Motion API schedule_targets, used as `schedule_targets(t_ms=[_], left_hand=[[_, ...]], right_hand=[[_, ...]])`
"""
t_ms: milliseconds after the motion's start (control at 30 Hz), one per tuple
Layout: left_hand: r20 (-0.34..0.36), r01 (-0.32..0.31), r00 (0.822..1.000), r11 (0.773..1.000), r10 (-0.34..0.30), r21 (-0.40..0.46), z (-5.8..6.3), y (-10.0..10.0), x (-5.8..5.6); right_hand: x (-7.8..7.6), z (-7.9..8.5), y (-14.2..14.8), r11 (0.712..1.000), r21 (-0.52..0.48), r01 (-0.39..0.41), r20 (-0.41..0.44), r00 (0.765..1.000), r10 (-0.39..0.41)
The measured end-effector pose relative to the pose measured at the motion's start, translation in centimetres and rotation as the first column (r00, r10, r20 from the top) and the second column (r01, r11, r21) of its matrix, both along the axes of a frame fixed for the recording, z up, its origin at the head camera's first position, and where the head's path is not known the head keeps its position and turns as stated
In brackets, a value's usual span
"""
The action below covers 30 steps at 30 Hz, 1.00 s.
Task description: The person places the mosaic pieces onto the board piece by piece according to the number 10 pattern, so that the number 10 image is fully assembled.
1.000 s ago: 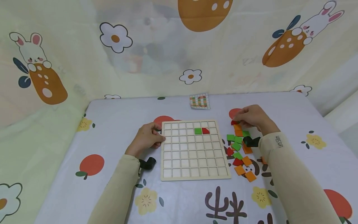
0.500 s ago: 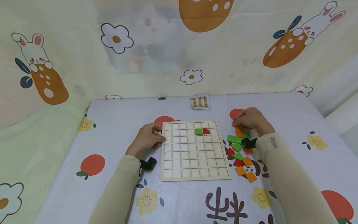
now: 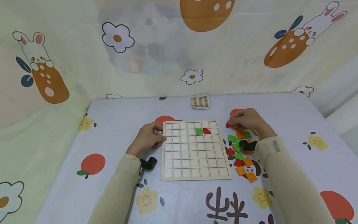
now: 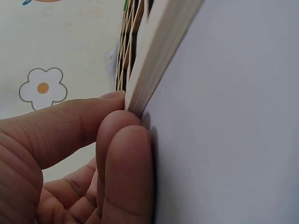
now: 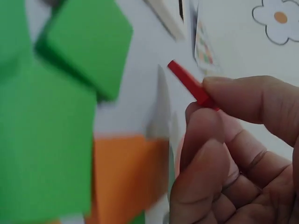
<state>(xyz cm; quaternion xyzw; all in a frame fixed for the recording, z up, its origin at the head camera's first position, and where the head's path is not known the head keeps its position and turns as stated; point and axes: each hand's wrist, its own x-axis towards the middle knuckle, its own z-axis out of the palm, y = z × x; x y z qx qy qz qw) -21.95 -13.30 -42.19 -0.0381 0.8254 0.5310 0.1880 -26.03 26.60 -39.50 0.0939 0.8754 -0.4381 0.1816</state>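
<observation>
A wooden grid board (image 3: 195, 157) lies flat on the table, with a green square tile (image 3: 199, 131) and a red quarter-round tile (image 3: 206, 131) side by side in its upper cells. My left hand (image 3: 146, 137) holds the board's left edge between thumb and fingertips; the left wrist view shows the pale rim (image 4: 152, 60) right at them. Over the far end of the loose tiles, my right hand (image 3: 249, 119) pinches another red tile (image 5: 189, 84) between thumb and fingers, its curved side showing in the head view.
Right of the board lie scattered green tiles (image 3: 231, 138), orange tiles (image 3: 251, 177) and red tiles (image 3: 238, 162), some overlapping. Behind the board, a small paper card (image 3: 200, 101) with a coloured grid pattern rests near the table's back edge, before a printed cloth backdrop (image 3: 156, 84).
My right hand has lifted the red tile from the far end of the loose tiles and shifted slightly left with it. My left hand stays at the board's edge.
</observation>
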Motion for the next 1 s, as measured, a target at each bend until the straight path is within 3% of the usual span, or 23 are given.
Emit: schedule_targets(t_ms=[433,733,1000], left_hand=[[-0.001,0.001,1.0,1.0,-0.001,0.014,0.1,-0.1,0.0],[-0.003,0.004,1.0,1.0,-0.004,0.012,0.0,-0.1,0.0],[-0.004,0.008,1.0,1.0,-0.008,0.013,0.0,-0.1,0.0]], right_hand=[[0.4,0.5,-3.6,0.995,-0.083,-0.063,0.013,0.998,0.064],[0.6,0.6,-4.2,0.984,-0.158,-0.078,0.038,0.996,0.085],[0.6,0.3,-3.7,0.987,-0.128,-0.101,0.037,0.994,0.107]])
